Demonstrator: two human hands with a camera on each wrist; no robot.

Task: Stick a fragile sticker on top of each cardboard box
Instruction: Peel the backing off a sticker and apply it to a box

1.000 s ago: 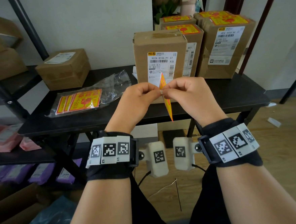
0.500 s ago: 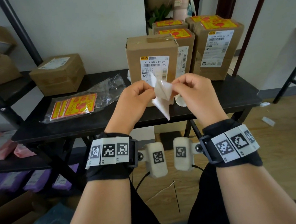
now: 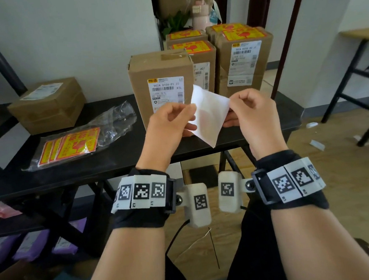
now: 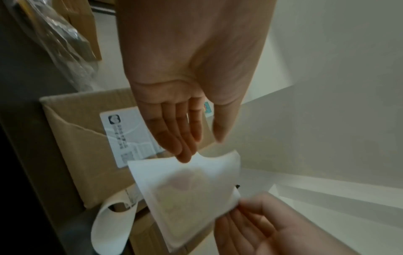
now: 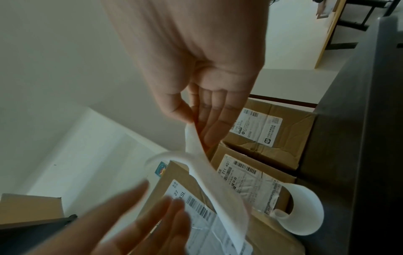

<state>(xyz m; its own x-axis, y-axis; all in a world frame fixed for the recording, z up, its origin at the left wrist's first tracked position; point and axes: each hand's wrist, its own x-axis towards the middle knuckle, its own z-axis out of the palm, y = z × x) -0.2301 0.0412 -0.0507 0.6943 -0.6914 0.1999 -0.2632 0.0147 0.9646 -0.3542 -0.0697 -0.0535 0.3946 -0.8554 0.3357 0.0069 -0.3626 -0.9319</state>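
The likeliest trouble lies between the hands, going by how things stand. The left hand (image 3: 171,121) pinches one edge of a white, see-through square sticker sheet (image 3: 210,116) held in the air over the near edge of the black tabletop (image 3: 115,162); the right hand (image 3: 251,111) pinches the opposite corner between thumb and fingers. In the right wrist view the sheet splits into two thin layers curling apart, so I judge the backing is being peeled. A limp sticker with its glue bare could fold onto itself, cling to a fingertip or tear at the pinched corner if the pull is uneven. Laid down crooked, it would wrinkle on the box top.

On the far left a squat brown cardboard box with a white label (image 3: 48,105) sits on the tabletop, no red-and-yellow sticker on its top. Next, a crumpled clear plastic bag (image 3: 112,125) lies flat, its mouth holding a fanned stack of red-and-yellow fragile stickers (image 3: 70,147). Behind the hands stands a tall brown cardboard box with a barcode label (image 3: 161,75), its taped top bare; it looks the nearest candidate. To the right, taller brown cardboard boxes (image 3: 245,59) stand close together, each visible top already carrying a red-and-yellow sticker. What the boxes hold cannot be seen.
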